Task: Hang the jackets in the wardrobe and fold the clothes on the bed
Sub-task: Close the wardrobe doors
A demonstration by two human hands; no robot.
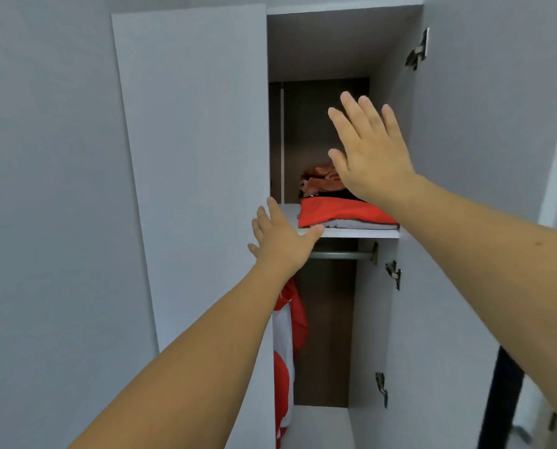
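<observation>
Folded clothes (345, 215) lie on the wardrobe shelf (361, 234); below it, a jacket (285, 351) hangs at left.

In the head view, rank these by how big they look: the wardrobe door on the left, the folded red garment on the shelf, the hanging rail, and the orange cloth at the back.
1. Wardrobe door, by far the largest.
2. Folded red garment.
3 and 4. Orange cloth and hanging rail: unsure. The right hand hides part of the cloth and the left hand part of the rail.
</observation>
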